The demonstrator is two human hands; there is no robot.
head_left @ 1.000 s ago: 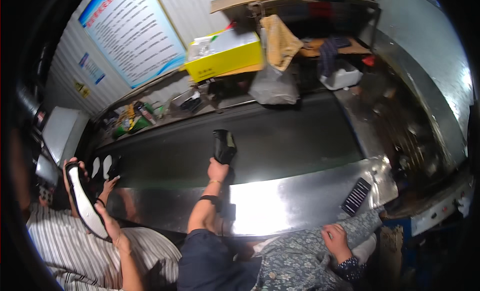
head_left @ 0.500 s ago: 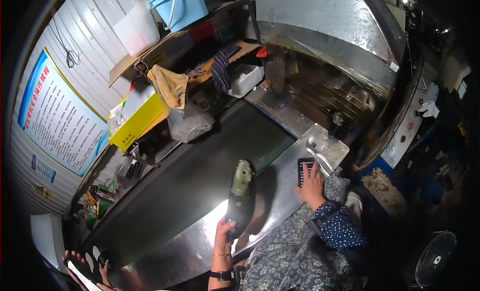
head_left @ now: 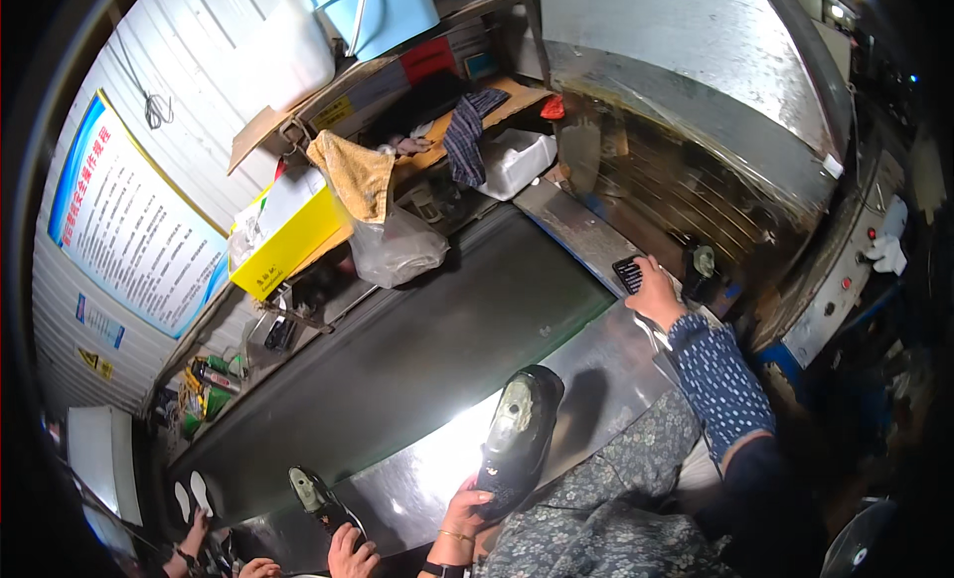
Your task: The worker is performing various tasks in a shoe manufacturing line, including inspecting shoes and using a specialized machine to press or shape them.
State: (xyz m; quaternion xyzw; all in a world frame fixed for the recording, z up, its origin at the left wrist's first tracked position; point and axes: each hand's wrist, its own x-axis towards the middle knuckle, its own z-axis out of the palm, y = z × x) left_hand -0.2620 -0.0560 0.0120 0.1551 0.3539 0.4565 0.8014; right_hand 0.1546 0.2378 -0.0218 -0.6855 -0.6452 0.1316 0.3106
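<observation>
My left hand (head_left: 465, 508) grips the heel or toe end, I cannot tell which, of a black shoe (head_left: 517, 459). A pale green last shows in its opening, and it is tilted over the shiny metal ledge (head_left: 586, 349). At the far end of that ledge my right hand (head_left: 656, 292) has its fingers closed on a small black rectangular block (head_left: 628, 274) with rows of pale marks. A pale metal handle-like tool (head_left: 651, 330) lies partly hidden beneath my right forearm.
A dark conveyor belt (head_left: 417, 349) runs beyond the ledge. Lower left, a co-worker's hand (head_left: 350, 555) holds another black shoe (head_left: 316, 494); pale soles (head_left: 199, 491) lie farther left. A yellow box (head_left: 283, 245) and plastic bag (head_left: 397, 250) border the belt. A control panel (head_left: 835, 290) stands right.
My right hand has moved farther away with the black block. In my left hand the shoe has turned, showing more of its opening. A co-worker's shoe has come into view lower left.
</observation>
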